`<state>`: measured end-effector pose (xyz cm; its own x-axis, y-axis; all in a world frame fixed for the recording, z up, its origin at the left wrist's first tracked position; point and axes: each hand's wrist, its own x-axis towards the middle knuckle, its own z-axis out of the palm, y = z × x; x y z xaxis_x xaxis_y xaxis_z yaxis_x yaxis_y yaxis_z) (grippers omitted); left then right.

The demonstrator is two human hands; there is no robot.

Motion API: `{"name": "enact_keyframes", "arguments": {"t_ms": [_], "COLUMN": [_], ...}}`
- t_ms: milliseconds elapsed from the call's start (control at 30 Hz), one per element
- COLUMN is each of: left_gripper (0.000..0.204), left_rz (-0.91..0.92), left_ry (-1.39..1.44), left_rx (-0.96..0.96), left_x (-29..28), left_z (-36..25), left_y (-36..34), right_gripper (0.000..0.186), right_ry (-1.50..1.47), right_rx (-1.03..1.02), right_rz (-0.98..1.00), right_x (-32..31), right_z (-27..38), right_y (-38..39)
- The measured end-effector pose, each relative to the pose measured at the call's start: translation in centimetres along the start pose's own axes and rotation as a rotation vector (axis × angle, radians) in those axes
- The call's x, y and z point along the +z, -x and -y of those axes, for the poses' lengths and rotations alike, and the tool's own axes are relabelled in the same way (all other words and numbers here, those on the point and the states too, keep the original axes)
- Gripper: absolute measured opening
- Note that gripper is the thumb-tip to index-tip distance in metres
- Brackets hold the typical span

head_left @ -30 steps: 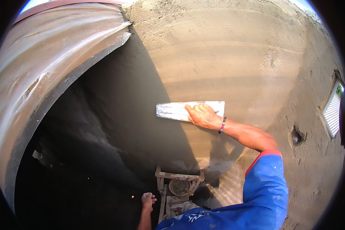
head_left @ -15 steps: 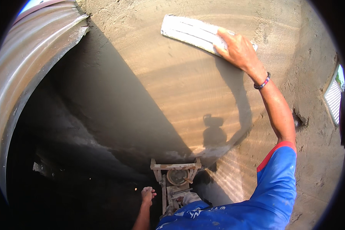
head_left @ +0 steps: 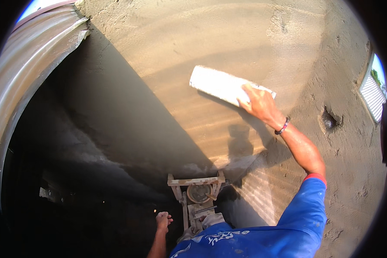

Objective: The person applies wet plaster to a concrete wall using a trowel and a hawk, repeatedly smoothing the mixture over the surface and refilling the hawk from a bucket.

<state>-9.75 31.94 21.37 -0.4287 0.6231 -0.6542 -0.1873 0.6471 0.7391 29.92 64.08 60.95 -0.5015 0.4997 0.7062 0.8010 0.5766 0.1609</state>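
At grainy wall (head_left: 167, 30) | right hand (head_left: 261, 103) gripping oblong white float (head_left: 218, 84) | left hand (head_left: 162, 220) loosely curled

Runs as white lettering (head_left: 228, 236) across the front of the blue T-shirt (head_left: 266, 243), set in a slanting row near the lower edge of view. Shows further white strokes (head_left: 182, 251) to the left on the same cloth. Too skewed and creased to read as words.
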Motion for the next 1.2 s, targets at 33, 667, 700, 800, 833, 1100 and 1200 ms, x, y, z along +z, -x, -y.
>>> {"name": "enact_keyframes", "arguments": {"t_ms": [33,667,700,800,833,1100,1200], "left_gripper": [0.017,0.018,0.018,0.018,0.018,0.018,0.019], "left_rz": [0.003,0.103,0.097,0.126,0.140,0.109,0.195], "left_ry": [-0.011,-0.140,-0.146,-0.153,-0.170,-0.049,-0.021], "left_rx": [-0.015,0.014,0.010,0.011,0.021,0.006,0.042], "left_x": [0.1,2.8,2.6,4.1,4.2,5.4,9.2], "left_z": [0.1,3.5,3.8,5.2,5.3,7.0,8.3], "left_y": [0.2,-4.9,-5.5,-7.4,-7.6,-6.7,-8.4], "right_gripper": [0.037,0.035,0.034,0.022,0.026,0.034,0.038], "right_ry": [0.056,0.128,0.058,-0.051,-0.092,0.061,0.027], "right_rx": [0.052,0.088,0.057,-0.009,-0.002,0.073,0.193], "right_rz": [-0.125,0.164,0.191,0.483,0.536,-0.392,-0.353], "right_x": [-4.7,14.7,17.4,23.3,22.3,-4.9,-13.7], "right_z": [-2.2,0.4,1.6,3.5,4.3,-2.8,-1.2], "right_y": [-4.1,15.0,17.8,25.1,24.7,-4.7,-13.0]}}
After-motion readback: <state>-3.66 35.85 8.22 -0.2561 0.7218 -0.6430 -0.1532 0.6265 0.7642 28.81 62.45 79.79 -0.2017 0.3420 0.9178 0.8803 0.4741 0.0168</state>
